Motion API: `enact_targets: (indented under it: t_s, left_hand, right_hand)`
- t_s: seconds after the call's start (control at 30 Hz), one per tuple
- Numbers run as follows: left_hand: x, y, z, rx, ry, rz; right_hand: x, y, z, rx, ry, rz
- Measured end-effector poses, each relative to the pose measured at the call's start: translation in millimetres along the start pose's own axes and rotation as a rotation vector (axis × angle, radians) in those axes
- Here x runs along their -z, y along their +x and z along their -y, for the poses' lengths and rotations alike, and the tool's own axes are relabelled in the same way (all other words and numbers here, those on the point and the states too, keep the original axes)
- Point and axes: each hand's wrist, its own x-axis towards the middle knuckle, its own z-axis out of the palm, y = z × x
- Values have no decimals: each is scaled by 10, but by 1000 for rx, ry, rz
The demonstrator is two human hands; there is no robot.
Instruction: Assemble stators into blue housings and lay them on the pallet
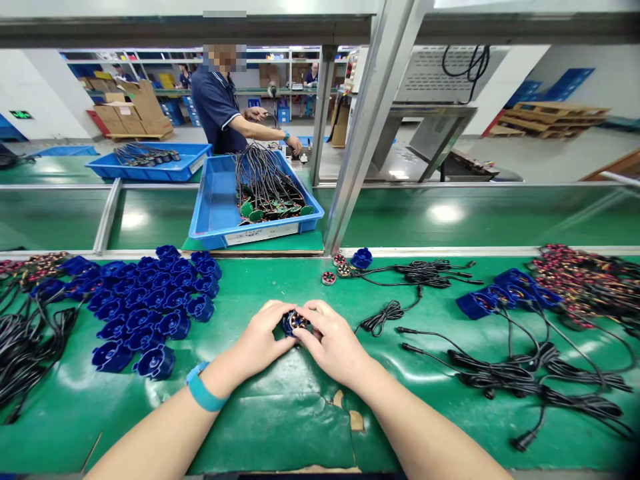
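Between both hands, just above the green bench top (280,427), is a small blue plastic housing (287,325). A round copper-wound stator (299,321) shows in its mouth; whether it is fully seated cannot be made out. My left hand (260,339), with a teal wristband, is closed around the housing's left side. My right hand (334,339) has its thumb and fingers closed on the stator and the right rim. Fingers hide much of both parts. Farther back lie loose stators (329,278) beside another blue housing (361,258).
Many blue housings (150,300) stand left, near black cables (30,340). Cabled housings (505,293), stators (570,280) and coiled cables (500,367) lie right. A blue tray (213,200) of cabled circuit boards stands behind, by a metal post (367,127). A co-worker (217,107) works beyond.
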Motion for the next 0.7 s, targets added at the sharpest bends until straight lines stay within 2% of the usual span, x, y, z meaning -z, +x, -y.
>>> enact_targets:
  t_s: [0.17, 0.3, 0.47, 0.7]
  left_hand:
    - [-38, -12, 22, -19, 21, -21]
    - [-70, -38, 54, 14, 46, -12]
    - [-62, -39, 66, 44, 84, -12]
    - [-54, -28, 11, 129, -12, 64]
  right_hand:
    - [-67, -4, -21, -45, -24, -69]
    - [-96, 11, -22, -86, -46, -77]
    - [-156, 24, -42, -112, 53, -172]
    - [-112, 46, -71, -98, 71, -75]
